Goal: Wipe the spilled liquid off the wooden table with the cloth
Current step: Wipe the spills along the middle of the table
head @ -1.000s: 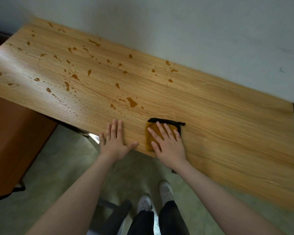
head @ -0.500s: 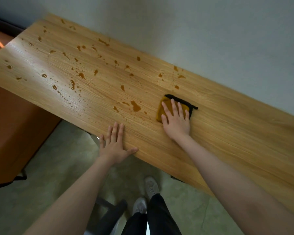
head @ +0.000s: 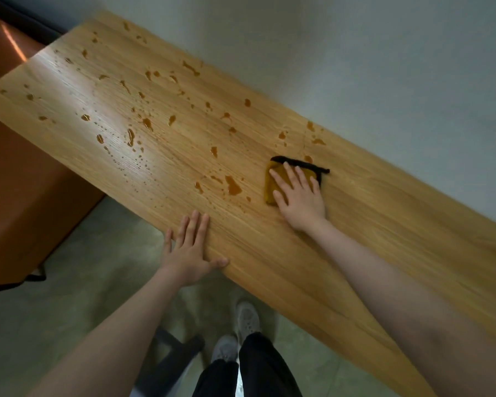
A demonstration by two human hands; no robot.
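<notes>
Having pushed the cloth (head: 272, 183) from the near edge toward the wall, the right hand (head: 299, 196) presses flat on it, fingers spread, while the left hand (head: 191, 249) braces open-palmed on the wooden table (head: 384, 239); most spilled liquid (head: 233, 186) remains unwiped.

Your forearms (head: 398, 299) are bare, with no sleeves, watch or rings showing. You wear black trousers (head: 258, 368) and pale grey shoes (head: 248, 320) with perforated tops.

Wooden table (head: 370, 253), amber spills (head: 233, 185), cloth (head: 272, 190).
</notes>
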